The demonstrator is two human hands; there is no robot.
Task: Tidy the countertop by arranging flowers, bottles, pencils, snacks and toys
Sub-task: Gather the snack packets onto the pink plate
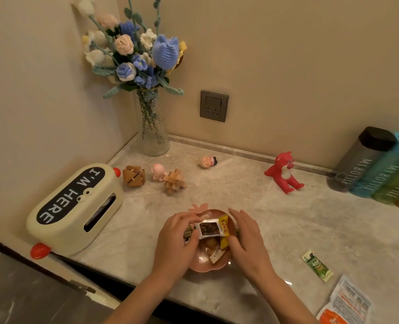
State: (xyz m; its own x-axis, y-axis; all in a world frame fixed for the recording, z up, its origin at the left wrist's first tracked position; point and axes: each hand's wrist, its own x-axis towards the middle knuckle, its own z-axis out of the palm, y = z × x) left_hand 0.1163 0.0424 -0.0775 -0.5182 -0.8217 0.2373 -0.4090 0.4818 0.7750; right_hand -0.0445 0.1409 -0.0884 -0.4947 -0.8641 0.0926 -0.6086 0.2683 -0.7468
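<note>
A pink strawberry-shaped dish (217, 267) near the counter's front edge holds several wrapped snacks. My left hand (177, 242) pinches the left edge of a silver-and-brown snack packet (209, 228) lying on top. My right hand (247, 239) rests over the dish's right side, fingers on a yellow snack packet (224, 226). A green snack stick (317, 265) and an orange-and-white packet (343, 305) lie on the counter to the right. Toys stand behind: two wooden puzzles (134, 176) (174, 181), a pink pig (158, 171), a small figure (208, 162), a red bear (284, 175).
A glass vase (152, 127) of crocheted flowers (142, 50) stands in the back corner. A cream tissue box (77, 206) reading "I'M HERE" sits at the left. Several "MY BOTTLE" bottles (367, 164) line the right wall. A wall socket (214, 106) is behind.
</note>
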